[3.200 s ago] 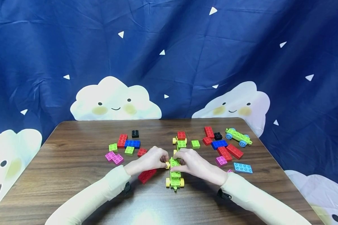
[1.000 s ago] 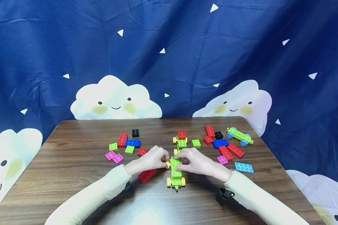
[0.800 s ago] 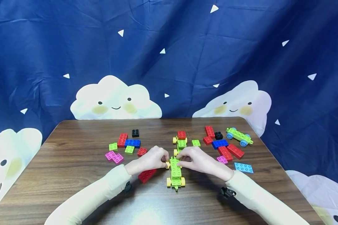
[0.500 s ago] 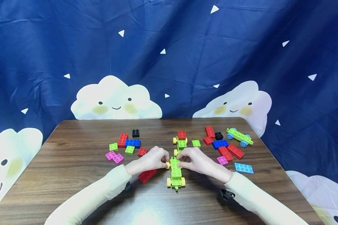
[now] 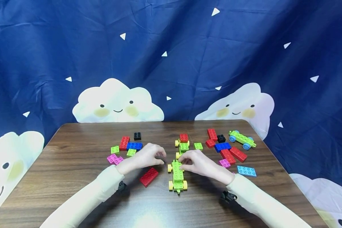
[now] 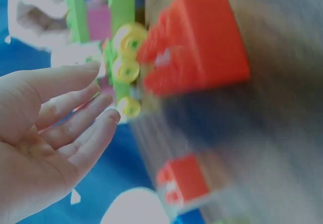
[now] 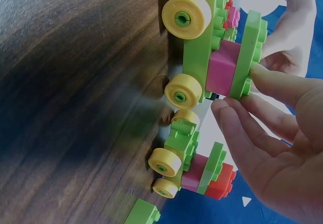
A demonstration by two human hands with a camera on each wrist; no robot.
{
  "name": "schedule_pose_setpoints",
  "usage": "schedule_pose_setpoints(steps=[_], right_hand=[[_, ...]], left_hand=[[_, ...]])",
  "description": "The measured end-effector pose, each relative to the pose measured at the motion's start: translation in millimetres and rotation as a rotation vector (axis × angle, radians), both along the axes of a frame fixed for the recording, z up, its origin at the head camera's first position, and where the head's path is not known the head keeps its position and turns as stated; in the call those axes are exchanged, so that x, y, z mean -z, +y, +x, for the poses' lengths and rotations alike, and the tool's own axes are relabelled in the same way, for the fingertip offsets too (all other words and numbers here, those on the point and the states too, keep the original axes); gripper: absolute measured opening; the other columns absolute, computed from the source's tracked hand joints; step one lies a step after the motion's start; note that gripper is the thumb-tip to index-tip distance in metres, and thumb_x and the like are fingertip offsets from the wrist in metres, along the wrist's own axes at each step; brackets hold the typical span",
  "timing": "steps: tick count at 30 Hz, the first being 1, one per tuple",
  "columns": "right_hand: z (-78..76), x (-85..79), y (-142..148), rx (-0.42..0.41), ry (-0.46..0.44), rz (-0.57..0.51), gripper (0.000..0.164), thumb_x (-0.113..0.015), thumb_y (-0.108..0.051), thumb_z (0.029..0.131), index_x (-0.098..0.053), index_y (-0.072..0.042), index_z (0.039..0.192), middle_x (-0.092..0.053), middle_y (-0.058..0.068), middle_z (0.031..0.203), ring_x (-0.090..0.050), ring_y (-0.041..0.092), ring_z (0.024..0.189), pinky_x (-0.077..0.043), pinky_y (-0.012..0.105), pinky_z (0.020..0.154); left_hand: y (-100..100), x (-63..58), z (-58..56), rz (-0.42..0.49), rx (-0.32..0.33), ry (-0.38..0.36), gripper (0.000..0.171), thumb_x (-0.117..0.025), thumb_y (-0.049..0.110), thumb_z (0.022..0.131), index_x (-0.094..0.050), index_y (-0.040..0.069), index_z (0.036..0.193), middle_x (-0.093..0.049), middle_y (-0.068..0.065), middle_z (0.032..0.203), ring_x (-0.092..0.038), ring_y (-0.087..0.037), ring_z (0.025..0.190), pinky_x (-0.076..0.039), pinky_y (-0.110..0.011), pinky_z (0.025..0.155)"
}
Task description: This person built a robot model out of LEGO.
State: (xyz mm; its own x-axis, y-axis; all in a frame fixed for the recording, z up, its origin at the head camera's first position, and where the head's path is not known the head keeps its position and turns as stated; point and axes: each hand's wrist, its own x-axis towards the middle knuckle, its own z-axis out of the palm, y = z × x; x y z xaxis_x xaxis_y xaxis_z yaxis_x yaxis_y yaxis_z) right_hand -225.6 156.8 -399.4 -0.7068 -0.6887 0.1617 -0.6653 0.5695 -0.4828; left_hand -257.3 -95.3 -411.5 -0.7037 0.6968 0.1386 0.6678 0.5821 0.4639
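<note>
In the middle of the table stands a green toy car (image 5: 178, 174) with yellow wheels. The right wrist view shows a pink brick (image 7: 222, 68) on its base and a long green brick (image 7: 246, 57) across the top. My right hand (image 5: 198, 162) pinches the far end of that green brick between thumb and fingers. Left of the car, apart from it, my left hand (image 5: 148, 155) hovers with fingers loosely bent and nothing in them. Under its wrist lies a long red brick (image 5: 149, 176). Behind the car is a second yellow-wheeled car (image 5: 183, 146) topped with a red brick (image 5: 183, 137).
Loose bricks lie to the left, among them a blue brick (image 5: 134, 146), a black brick (image 5: 137, 136) and a pink brick (image 5: 112, 158). On the right are several red bricks, a light blue brick (image 5: 246, 171) and a green car base (image 5: 241, 138) with blue wheels.
My left hand has let go of the car's yellow wheel and drawn back to the left. The right hand shifted slightly right off the car's top earlier and has stayed at its far end.
</note>
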Motion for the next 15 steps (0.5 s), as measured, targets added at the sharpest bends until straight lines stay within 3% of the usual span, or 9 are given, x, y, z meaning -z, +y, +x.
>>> schedule_pose_setpoints(steps=[6,11,15], right_hand=[[-0.3,0.8,0,-0.001,-0.011,-0.013,0.018,-0.076,-0.016,0.086,-0.073,-0.004,0.099,-0.076,0.005,0.092,-0.07,0.007,0.08,-0.059,0.025,0.074],[-0.8,1.5,0,-0.002,-0.016,-0.018,0.018,-0.077,-0.016,0.086,-0.074,-0.004,0.099,-0.076,0.006,0.092,-0.07,0.008,0.08,-0.059,0.025,0.073],[-0.6,1.6,0,-0.004,-0.022,-0.022,0.018,-0.076,-0.015,0.086,-0.074,-0.003,0.099,-0.076,0.006,0.092,-0.071,0.009,0.08,-0.06,0.025,0.073]], left_hand=[[-28,-5.2,-5.2,-0.025,-0.083,0.001,0.027,-0.08,0.013,0.082,-0.072,0.002,0.105,-0.075,-0.014,0.104,-0.071,-0.026,0.094,-0.06,-0.036,0.082],[-44,0.8,-7.3,-0.089,-0.148,0.04,0.03,-0.081,0.012,0.081,-0.071,0.002,0.108,-0.074,-0.012,0.105,-0.07,-0.025,0.096,-0.059,-0.039,0.086],[-51,7.8,-9.9,-0.143,-0.158,0.1,0.031,-0.082,0.009,0.079,-0.072,0.002,0.107,-0.073,-0.011,0.105,-0.068,-0.025,0.1,-0.057,-0.041,0.088]])
